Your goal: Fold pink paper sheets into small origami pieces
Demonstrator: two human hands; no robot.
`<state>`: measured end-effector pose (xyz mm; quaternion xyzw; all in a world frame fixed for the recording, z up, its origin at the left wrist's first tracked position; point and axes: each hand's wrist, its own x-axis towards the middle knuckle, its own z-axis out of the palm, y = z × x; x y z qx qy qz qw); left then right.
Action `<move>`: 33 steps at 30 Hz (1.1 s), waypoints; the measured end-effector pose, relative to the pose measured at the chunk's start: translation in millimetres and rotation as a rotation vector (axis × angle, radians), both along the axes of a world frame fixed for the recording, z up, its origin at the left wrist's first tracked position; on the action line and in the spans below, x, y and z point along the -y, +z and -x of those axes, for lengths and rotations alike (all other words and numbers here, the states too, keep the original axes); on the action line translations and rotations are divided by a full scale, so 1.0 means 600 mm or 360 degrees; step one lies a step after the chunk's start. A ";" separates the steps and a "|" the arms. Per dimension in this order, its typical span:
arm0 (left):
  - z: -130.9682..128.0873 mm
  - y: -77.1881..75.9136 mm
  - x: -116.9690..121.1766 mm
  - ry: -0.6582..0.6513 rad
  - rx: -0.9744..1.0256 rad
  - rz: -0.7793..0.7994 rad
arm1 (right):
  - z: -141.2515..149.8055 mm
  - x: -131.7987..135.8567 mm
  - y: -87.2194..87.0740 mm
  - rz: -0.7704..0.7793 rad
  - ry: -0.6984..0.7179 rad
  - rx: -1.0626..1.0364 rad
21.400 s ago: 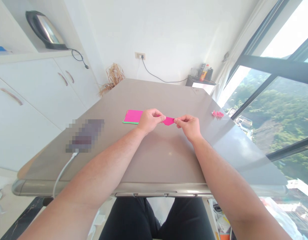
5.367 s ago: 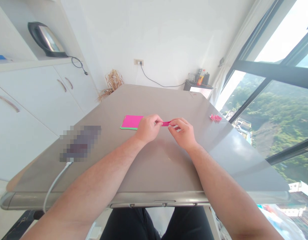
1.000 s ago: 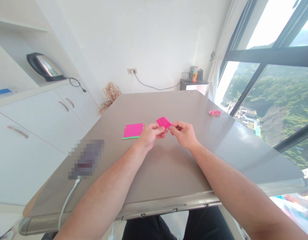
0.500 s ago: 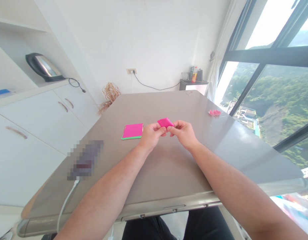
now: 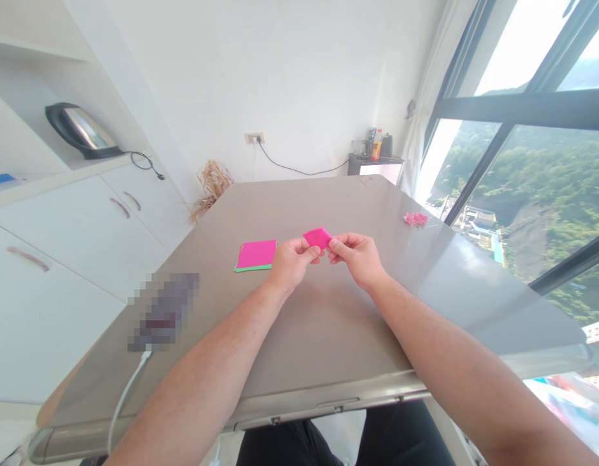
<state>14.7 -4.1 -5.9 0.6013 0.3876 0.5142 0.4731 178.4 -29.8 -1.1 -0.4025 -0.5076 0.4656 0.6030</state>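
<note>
A small folded piece of bright pink paper (image 5: pixel 318 237) is held above the middle of the table, between my two hands. My left hand (image 5: pixel 293 260) pinches its lower left side with thumb and fingers. At its right corner, the thumb and forefinger of my right hand (image 5: pixel 356 254) are closed on it. Just left of my left hand lies a stack of square paper sheets (image 5: pixel 257 254), pink on top with a green edge showing below. Fingers cover the paper's lower edge.
Crumpled or folded pink paper pieces (image 5: pixel 416 219) lie on the table's (image 5: pixel 323 323) right side. A blurred-out dark device (image 5: pixel 166 314) with a white cable (image 5: pixel 125 395) is at the left. A kettle (image 5: pixel 83 131) stands on the left shelf. Windows line the right.
My right thumb has shifted slightly right along the pink paper's corner, and more of the paper shows. The view has moved slightly. The stack and pink pieces stay in place.
</note>
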 end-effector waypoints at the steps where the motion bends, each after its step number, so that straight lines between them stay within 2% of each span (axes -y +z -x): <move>1: 0.001 -0.001 -0.001 -0.0009 -0.0002 0.0001 | 0.000 0.000 -0.001 -0.0005 -0.0017 0.0007; 11: -0.002 -0.001 0.003 -0.0045 0.0014 -0.0014 | -0.001 0.000 -0.003 -0.0098 -0.0133 0.0072; 16: -0.001 0.001 0.004 0.0024 -0.0054 -0.0062 | -0.002 0.000 -0.003 -0.0049 -0.0138 0.0168; 23: -0.005 -0.001 0.007 0.0026 -0.0096 -0.0068 | -0.002 0.003 -0.001 -0.0087 -0.0305 0.0284; 28: -0.006 0.002 0.009 0.0013 -0.0114 -0.0052 | -0.004 0.001 -0.003 -0.0086 -0.0214 0.0296; 33: -0.012 0.003 0.014 0.0035 -0.0121 -0.0041 | -0.001 0.006 -0.005 -0.0118 -0.0323 0.0352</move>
